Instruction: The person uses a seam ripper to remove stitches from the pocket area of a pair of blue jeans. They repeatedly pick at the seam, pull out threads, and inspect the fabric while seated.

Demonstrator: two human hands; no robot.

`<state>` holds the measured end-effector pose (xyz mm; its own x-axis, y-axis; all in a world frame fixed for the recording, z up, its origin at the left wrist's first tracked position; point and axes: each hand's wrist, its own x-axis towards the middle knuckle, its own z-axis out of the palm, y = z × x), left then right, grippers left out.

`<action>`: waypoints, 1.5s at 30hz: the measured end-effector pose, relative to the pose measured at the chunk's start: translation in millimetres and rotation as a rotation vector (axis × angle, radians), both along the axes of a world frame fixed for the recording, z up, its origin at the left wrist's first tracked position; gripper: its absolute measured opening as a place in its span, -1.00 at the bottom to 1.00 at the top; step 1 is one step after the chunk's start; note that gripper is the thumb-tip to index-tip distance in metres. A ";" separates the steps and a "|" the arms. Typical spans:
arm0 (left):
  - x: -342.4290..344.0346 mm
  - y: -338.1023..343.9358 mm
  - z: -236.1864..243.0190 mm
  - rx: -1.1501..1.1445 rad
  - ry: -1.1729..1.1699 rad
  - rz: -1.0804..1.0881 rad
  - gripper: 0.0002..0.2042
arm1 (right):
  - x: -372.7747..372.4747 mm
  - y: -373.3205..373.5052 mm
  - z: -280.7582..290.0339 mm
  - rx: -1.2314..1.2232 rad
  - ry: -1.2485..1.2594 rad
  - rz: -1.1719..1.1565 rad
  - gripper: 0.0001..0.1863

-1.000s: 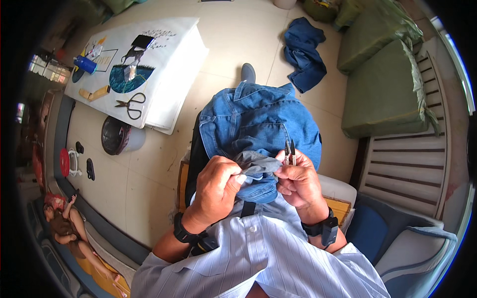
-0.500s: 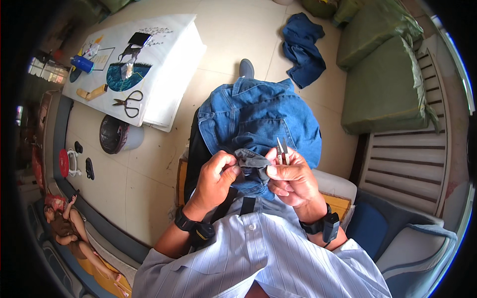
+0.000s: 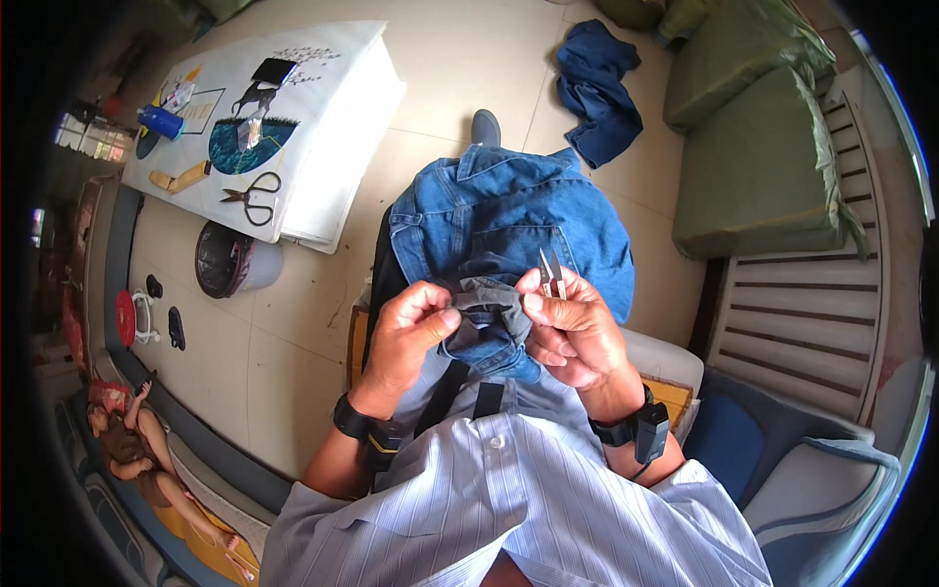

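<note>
A blue denim garment (image 3: pixel 509 210) is draped over my lap, with pockets and seams showing. Near me, part of it is bunched up, with a dark grey cloth edge (image 3: pixel 486 291) turned outward into a ring. My left hand (image 3: pixel 409 328) is closed on the left side of this edge, between thumb and fingers. On the opposite side my right hand (image 3: pixel 575 331) pinches the edge too. Small thread snips (image 3: pixel 552 276) are tucked in that same hand, blades pointing up and away from the cloth.
At far left, a white-covered table (image 3: pixel 337 127) bears large black-handled scissors (image 3: pixel 256 199) and a blue cylinder (image 3: pixel 159 122). Below it stands a waste bin (image 3: pixel 230 262). More denim (image 3: pixel 597 93) lies on the floor. Green wrapped bundles (image 3: pixel 758 176) rest on a slatted bench (image 3: pixel 797 323). A person (image 3: pixel 147 445) lies at lower left.
My hands have drawn slightly apart, spreading the grey edge into a wider ring, with the left moving a little left. The snips remain in my right hand.
</note>
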<state>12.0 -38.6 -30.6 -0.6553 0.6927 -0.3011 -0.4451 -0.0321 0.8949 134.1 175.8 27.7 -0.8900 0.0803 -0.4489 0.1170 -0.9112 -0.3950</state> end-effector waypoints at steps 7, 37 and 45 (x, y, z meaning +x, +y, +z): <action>-2.7 2.6 44.2 0.009 0.102 0.068 -0.86 | 11.6 15.1 13.7 0.402 -0.100 0.125 -0.61; 0.0 22.7 55.5 0.063 0.138 -0.021 -0.69 | 43.2 29.3 -22.7 0.345 -0.027 -0.133 -0.54; -23.5 22.6 39.6 -0.078 0.318 -0.184 -0.88 | 45.0 29.8 -28.0 0.319 -0.013 -0.136 -0.54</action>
<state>-11.6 -16.0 9.1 -0.5909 0.7909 -0.1590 -0.1366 0.0962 0.9859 179.1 205.6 -0.4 -0.8557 0.3359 -0.3936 0.0103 -0.7494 -0.6620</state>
